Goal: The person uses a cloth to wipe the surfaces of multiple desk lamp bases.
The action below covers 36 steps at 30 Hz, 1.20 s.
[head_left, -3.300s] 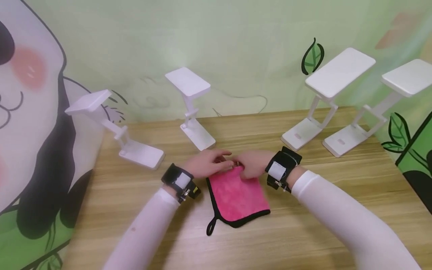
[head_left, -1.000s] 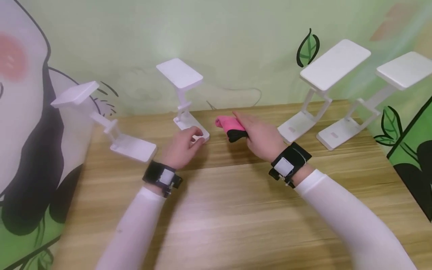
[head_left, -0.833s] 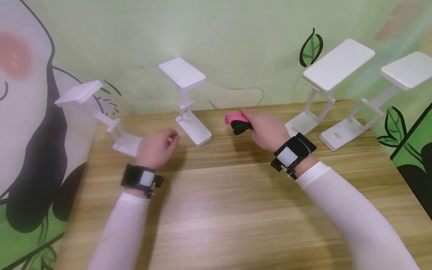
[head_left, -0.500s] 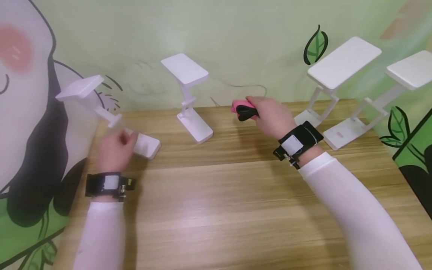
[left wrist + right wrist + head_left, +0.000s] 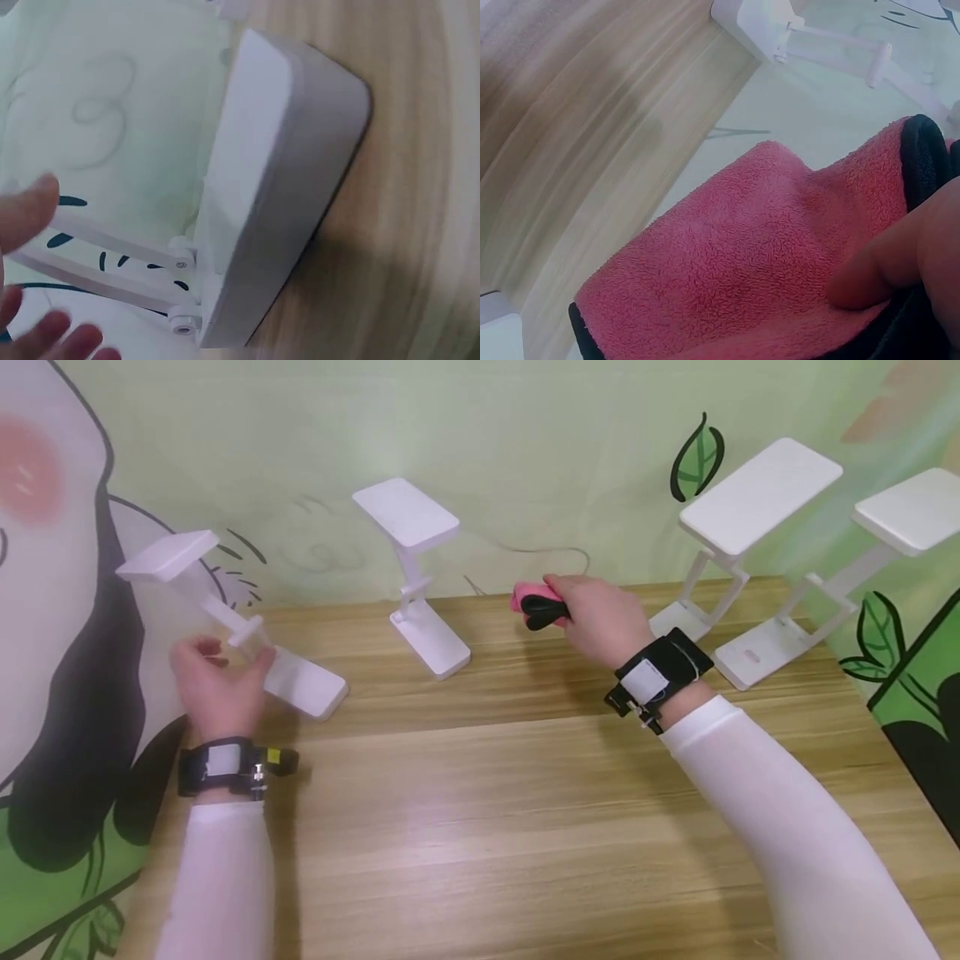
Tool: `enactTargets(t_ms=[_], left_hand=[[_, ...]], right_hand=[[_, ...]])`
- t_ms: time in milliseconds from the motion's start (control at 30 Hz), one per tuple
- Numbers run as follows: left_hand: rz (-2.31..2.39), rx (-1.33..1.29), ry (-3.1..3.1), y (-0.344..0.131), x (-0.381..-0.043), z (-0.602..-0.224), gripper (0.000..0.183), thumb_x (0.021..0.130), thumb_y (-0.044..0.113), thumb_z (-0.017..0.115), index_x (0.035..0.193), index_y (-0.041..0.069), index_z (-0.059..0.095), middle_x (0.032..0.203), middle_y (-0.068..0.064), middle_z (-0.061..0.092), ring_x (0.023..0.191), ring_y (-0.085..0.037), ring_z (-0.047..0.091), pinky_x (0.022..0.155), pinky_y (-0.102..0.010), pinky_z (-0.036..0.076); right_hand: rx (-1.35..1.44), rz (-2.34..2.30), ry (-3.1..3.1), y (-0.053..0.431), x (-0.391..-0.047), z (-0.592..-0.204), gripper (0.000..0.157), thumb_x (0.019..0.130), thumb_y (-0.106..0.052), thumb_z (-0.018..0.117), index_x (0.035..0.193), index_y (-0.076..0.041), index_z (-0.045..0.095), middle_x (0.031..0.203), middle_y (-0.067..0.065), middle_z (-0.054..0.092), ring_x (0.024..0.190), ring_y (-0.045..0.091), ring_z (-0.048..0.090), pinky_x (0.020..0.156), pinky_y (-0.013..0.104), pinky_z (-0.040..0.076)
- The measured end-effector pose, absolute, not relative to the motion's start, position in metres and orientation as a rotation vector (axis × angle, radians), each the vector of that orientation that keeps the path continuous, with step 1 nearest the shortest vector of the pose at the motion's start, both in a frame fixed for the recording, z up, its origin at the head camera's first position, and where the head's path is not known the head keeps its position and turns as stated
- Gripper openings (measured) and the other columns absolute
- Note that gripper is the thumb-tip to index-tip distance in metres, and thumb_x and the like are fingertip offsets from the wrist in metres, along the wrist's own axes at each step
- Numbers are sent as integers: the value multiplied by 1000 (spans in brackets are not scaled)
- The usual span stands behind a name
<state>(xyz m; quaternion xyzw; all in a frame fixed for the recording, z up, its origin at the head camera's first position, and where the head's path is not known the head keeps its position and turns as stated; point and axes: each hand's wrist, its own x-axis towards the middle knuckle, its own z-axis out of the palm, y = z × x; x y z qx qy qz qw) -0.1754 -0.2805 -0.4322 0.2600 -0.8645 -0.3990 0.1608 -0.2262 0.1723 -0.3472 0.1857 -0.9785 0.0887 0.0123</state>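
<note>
My left hand [image 5: 225,689] is at the foot of the leftmost white folding desk lamp [image 5: 311,683], beside its lower arm. In the left wrist view, the thumb [image 5: 30,214] and fingertips [image 5: 64,337] are spread apart around the lamp's twin struts [image 5: 112,266], with its thick base lying beyond. My right hand [image 5: 603,618] grips a folded pink cleaning cloth [image 5: 528,597] with black edging, held above the back of the table. Up close in the right wrist view, one finger [image 5: 877,274] presses into the fluffy cloth [image 5: 727,240], whose far part is hidden by the hand.
Another white lamp [image 5: 431,639] stands between my hands at the back of the wooden table [image 5: 450,818]. Two more lamps, a near one [image 5: 761,497] and an outer one [image 5: 907,514], stand at the right, close to my right hand. A painted wall hanging [image 5: 525,443] rises behind.
The cloth, earlier flat under both hands, is now bunched and lifted in my right hand towards the back. My left hand has moved left past the second lamp to the leftmost lamp, fingers spreading.
</note>
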Motion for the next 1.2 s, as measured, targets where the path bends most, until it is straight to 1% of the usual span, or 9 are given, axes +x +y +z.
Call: enactTargets(t_ms=[67, 133, 233, 367, 500, 567, 667, 867, 1200], left_hand=[[-1268, 661, -2463, -285, -178, -433, 77, 84, 53, 73, 145, 24, 37, 144, -4, 43, 126, -21, 43, 101, -44, 41], [-1379, 573, -2461, -289, -180, -434, 72, 89, 51, 69, 149, 28, 36, 150, -2, 41, 132, -22, 41, 107, -50, 38], [-1502, 514, -2458, -292, -182, -432, 56, 94, 52, 60, 146, 34, 44, 148, -1, 47, 131, -24, 44, 107, -56, 36], [-1522, 487, -2457, -292, -183, -431, 40, 98, 50, 56, 135, 36, 57, 140, 0, 56, 128, -21, 48, 107, -56, 36], [-1484, 476, -2473, -295, -184, -434, 39, 96, 53, 56, 130, 33, 62, 135, 0, 60, 122, -20, 52, 101, -49, 41], [-1470, 471, -2506, -294, -183, -434, 43, 95, 58, 54, 129, 33, 63, 133, 0, 61, 117, -21, 53, 94, -46, 42], [-1466, 428, -2570, -289, -183, -432, 51, 94, 65, 50, 129, 31, 64, 133, -3, 62, 118, -24, 51, 91, -47, 40], [-1532, 245, -2628, -265, -184, -433, 52, 95, 65, 49, 127, 28, 66, 132, -5, 63, 122, -24, 50, 98, -56, 37], [-1715, -58, -2623, -231, -191, -436, 45, 98, 53, 55, 124, 19, 67, 127, 1, 66, 126, -17, 47, 106, -58, 31]], right_hand=[[573, 278, -3052, 173, -226, -347, 54, 95, -13, 62, 146, -9, 47, 133, 15, 60, 108, 33, 60, 82, 55, 54], [568, 274, -3056, 174, -227, -347, 54, 95, -12, 61, 146, -9, 47, 133, 15, 60, 108, 33, 60, 83, 54, 54], [561, 266, -3059, 175, -226, -347, 53, 95, -11, 61, 146, -8, 47, 131, 15, 61, 105, 32, 61, 82, 54, 54], [561, 259, -3055, 178, -226, -349, 53, 94, -11, 62, 145, -8, 48, 126, 16, 63, 99, 31, 61, 79, 53, 54], [544, 274, -3061, 179, -225, -351, 53, 94, -12, 63, 144, -7, 49, 125, 16, 63, 96, 30, 61, 80, 52, 54], [525, 287, -3066, 179, -224, -351, 52, 94, -13, 63, 144, -7, 49, 125, 17, 63, 95, 30, 60, 81, 52, 54], [505, 305, -3065, 179, -223, -351, 51, 95, -17, 64, 144, -7, 50, 124, 17, 64, 94, 30, 61, 81, 51, 54], [509, 338, -3038, 178, -221, -351, 50, 96, -25, 63, 142, -8, 52, 123, 18, 65, 99, 33, 63, 80, 53, 55], [505, 472, -3024, 174, -215, -348, 44, 96, -14, 54, 140, -10, 54, 115, 17, 68, 93, 30, 64, 79, 51, 55]])
